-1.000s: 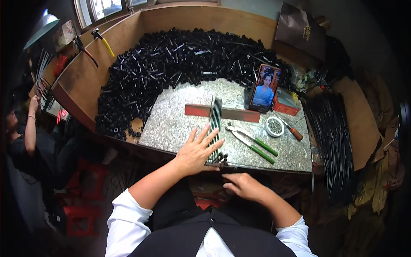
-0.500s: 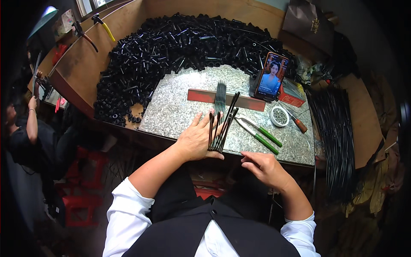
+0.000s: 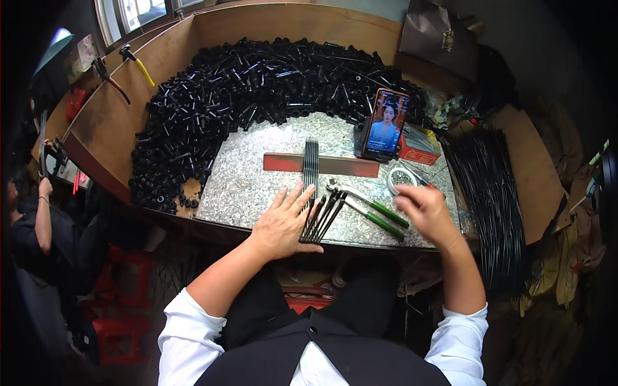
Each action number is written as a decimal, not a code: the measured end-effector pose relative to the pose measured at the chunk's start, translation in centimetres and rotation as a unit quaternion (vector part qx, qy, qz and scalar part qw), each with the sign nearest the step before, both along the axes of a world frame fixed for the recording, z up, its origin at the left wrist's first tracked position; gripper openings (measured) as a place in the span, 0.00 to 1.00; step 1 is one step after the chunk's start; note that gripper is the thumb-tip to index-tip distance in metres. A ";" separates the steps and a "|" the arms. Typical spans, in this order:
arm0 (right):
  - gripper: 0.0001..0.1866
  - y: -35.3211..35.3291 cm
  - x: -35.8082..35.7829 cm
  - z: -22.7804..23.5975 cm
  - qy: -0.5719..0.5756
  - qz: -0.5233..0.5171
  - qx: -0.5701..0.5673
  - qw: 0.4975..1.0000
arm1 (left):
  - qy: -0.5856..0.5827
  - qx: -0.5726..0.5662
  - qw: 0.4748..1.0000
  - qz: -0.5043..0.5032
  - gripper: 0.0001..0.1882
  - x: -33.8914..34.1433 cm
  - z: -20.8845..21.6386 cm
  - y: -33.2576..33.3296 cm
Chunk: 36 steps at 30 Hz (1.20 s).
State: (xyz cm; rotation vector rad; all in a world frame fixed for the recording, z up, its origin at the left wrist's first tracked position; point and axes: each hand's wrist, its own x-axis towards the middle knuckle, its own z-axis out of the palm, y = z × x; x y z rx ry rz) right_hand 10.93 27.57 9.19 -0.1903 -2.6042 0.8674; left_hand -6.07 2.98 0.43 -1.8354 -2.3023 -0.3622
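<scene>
Thin dark rods lie side by side near mid-slab, partly under the L hand, far ends crossing over a flat bar. L to R: at far L, a co-worker's raised hand, w/ long dark strips just above it. Next, wooden bin wall, w/ 2 pairs of pliers hung on its top edge: dull-red-handled pliers, then yellow-handled pliers. Inside, big heap of short black tubular pcs, curving round the back of a speckled grey slab.

L hand is palm down, fingers spread on the rods, thumb out along the slab's front edge. Flat bar, red at L end, greyish at R, lies crosswise beyond the fingertips. Just R of the hand, black strips fan up at a tilt; can't tell if joined to the rods. Then green-handled pliers, lying diag. on slab; phone propped upright behind, lit, red box beside it. White bowl holds small bits, partly behind R hand, which is raised, fingers curled, blurred; can't tell if it pinches anything. Far R: thick bundle of long black rods on cardboard.
</scene>
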 end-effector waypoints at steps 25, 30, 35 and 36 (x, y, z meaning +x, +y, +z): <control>0.05 20.1 -8.7 -3.6 -0.175 -0.183 0.332 0.909 | -0.001 -0.005 1.000 -0.001 0.47 0.1 0.2 0.2; 0.03 21.1 -8.0 -4.7 -0.119 -0.151 0.424 0.885 | 0.000 -0.003 1.000 -0.004 0.47 0.2 0.2 0.2; 0.06 19.7 -7.2 -3.1 -0.081 -0.222 0.409 0.881 | -0.006 0.006 1.000 -0.005 0.47 0.0 -0.1 0.0; 0.06 19.1 -6.9 -2.3 -0.080 -0.222 0.410 0.881 | -0.002 0.010 1.000 -0.008 0.47 -0.1 -0.1 0.0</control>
